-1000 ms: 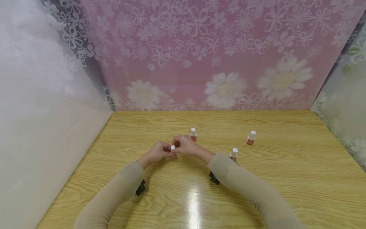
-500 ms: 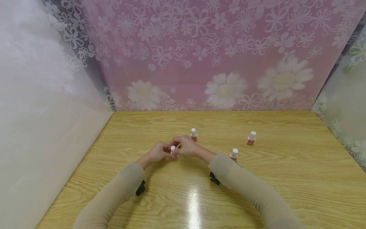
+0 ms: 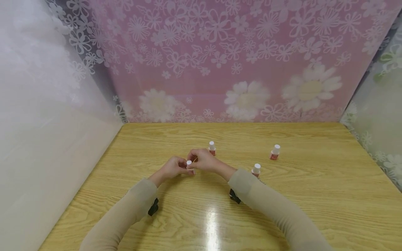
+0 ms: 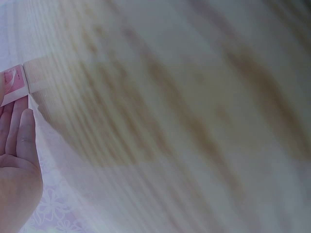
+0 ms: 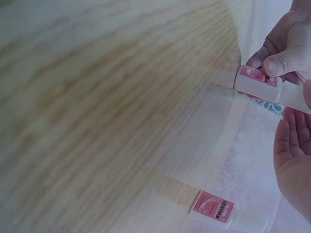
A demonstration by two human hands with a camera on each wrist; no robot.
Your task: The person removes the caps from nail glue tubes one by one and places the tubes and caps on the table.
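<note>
A small white bottle (image 5: 257,87) with a pink label stands upright on the table between the two hands. My left hand (image 3: 172,167) grips its body from the left, with the thumb across the label in the right wrist view. At the white cap (image 3: 189,162), my right hand (image 3: 203,160) pinches with thumb and fingers from the right. Part of that cap (image 5: 294,97) is hidden behind the right thumb at the edge of the right wrist view. The left wrist view catches only the left hand's edge beside the pink label (image 4: 15,81).
Similar capped bottles stand upright nearby: one (image 3: 211,148) just behind the right hand, one (image 3: 274,152) farther right, and one (image 3: 256,170) by the right sleeve. The wood-grain table (image 3: 176,223) meets a pink flowered backdrop (image 3: 194,80).
The right thumb and fingers have shifted slightly around the cap, dipping lower and then coming back up. The left hand and the bottle keep their place.
</note>
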